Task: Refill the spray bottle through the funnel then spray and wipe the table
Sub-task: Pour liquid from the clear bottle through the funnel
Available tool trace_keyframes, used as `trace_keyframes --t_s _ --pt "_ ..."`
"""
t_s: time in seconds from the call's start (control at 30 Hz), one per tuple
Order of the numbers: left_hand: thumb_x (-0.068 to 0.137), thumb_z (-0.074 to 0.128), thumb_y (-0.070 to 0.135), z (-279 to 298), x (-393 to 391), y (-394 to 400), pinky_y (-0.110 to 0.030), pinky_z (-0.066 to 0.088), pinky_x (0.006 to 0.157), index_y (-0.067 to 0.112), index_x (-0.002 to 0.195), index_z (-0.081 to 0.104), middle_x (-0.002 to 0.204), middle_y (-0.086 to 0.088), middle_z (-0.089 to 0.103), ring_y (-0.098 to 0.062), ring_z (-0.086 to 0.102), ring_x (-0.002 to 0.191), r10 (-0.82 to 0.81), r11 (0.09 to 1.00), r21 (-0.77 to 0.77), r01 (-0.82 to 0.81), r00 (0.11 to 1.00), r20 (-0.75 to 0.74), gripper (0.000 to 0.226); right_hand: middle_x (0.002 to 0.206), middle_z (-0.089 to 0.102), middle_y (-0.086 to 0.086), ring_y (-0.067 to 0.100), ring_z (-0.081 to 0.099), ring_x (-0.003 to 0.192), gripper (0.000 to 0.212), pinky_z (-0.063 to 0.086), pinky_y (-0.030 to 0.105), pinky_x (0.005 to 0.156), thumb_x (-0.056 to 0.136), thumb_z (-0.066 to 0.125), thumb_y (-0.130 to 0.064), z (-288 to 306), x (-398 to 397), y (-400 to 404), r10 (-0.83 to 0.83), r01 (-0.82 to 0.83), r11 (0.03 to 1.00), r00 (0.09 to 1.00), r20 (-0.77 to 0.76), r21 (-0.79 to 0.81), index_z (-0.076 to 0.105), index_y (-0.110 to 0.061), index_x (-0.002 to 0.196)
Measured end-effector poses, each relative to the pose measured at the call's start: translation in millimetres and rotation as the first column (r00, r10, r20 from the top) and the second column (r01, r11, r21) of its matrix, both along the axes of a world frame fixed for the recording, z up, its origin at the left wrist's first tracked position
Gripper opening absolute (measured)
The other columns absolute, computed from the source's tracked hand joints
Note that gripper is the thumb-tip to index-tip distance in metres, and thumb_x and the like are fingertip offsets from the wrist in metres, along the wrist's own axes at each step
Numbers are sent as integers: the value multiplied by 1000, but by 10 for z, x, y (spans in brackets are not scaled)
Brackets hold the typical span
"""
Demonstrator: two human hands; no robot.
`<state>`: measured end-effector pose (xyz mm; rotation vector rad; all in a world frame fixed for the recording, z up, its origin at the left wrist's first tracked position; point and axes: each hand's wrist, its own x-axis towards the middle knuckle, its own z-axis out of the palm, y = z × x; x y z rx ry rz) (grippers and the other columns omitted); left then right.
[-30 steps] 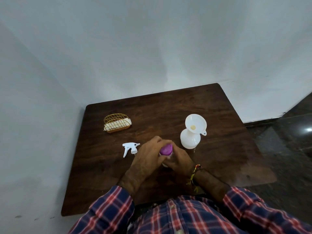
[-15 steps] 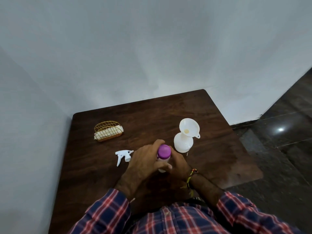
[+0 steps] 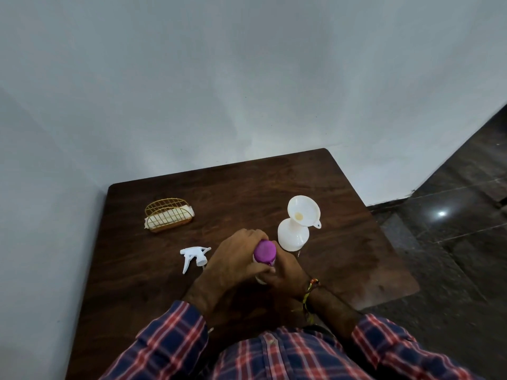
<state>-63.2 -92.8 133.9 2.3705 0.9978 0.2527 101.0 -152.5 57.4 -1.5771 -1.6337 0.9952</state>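
Gold wire holder [image 3: 168,214] with a folded white cloth [image 3: 153,221] tucked inside stands toward the far left of the dark wooden table [image 3: 343,259]; nearer the person, a white trigger sprayer head [image 3: 193,255] lies on its side, detached, just left of the hands; the left hand [image 3: 235,261] curls round a purple-capped bottle [image 3: 264,253] from the left, fingers wrapped over its far side; the right hand [image 3: 285,272] grips the same bottle from the right, lower down, a braided thread band [image 3: 309,290] at its wrist; the bottle's body is mostly hidden between the two hands, only the purple cap and a strip of white showing; just beyond and to the right stands the white spray bottle [image 3: 293,236], upright, with a white funnel [image 3: 303,212] seated in its neck; plaid sleeves [image 3: 170,341] fill the bottom edge.
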Motion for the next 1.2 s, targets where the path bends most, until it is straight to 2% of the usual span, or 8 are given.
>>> trace_keyframes --t_s 0.13,0.23,0.47,0.67,0.87,0.97,1.07,1.2 --pt "68 65 73 -22 148 -128 -18 49 67 30 99 49 91 11 57 -3 56 79 335 934 43 -354 912 235 56 116 63 -9 5 61 107 51 52 33 92 79 75 -32 -2 183 -74 -35 34 998 999 9 57 53 -20 124" --pt "72 69 66 -40 257 -61 -18 51 67 33 107 50 92 14 58 -2 60 82 511 852 -100 -513 778 366 51 111 66 -6 10 64 103 53 52 38 88 77 78 -31 -11 318 -123 -101 99 991 995 16 91 54 -16 121" --pt "81 71 52 -895 286 137 -30 59 72 17 107 72 93 0 74 -14 71 76 730 573 -592 -566 681 56 43 108 65 -15 5 64 102 52 54 35 87 73 83 -20 -51 646 -379 -277 279 958 960 -35 61 56 -20 118" --pt "97 53 23 -1427 395 215 -39 50 95 13 121 63 117 -10 68 -29 65 103 608 735 -266 -623 780 -149 28 104 67 -10 9 66 99 57 55 33 84 72 85 -21 -28 945 -577 -453 456 889 888 -83 30 51 -21 118" --pt "97 49 31 -1243 512 203 -39 48 98 22 154 21 145 -10 36 -26 45 125 407 896 31 -443 789 -460 64 105 68 -7 12 67 99 53 56 42 85 74 84 -22 7 1231 -570 -539 550 832 833 -125 74 54 -18 116" --pt "93 57 30 -917 667 184 -41 41 108 27 154 19 155 -6 28 -22 35 138 430 901 -15 -434 897 -98 72 110 68 -5 14 65 104 54 54 44 89 73 84 -23 75 1369 -469 -559 577 806 816 -147 132 56 -18 119" --pt "81 74 47 -493 979 200 -34 34 111 33 152 22 158 10 24 -10 30 142 366 927 -210 -310 872 326 89 115 67 -5 15 63 108 57 53 46 89 71 82 -30 128 1509 -307 -566 582 799 813 -138 151 57 -22 121" --pt "52 82 68 -238 1320 302 -32 29 113 29 153 14 159 8 16 -13 25 143 295 953 -171 -251 899 323 128 122 65 -7 13 62 112 61 52 45 92 69 79 -31 232 1643 -71 -524 515 829 851 -16 219 56 -24 126"
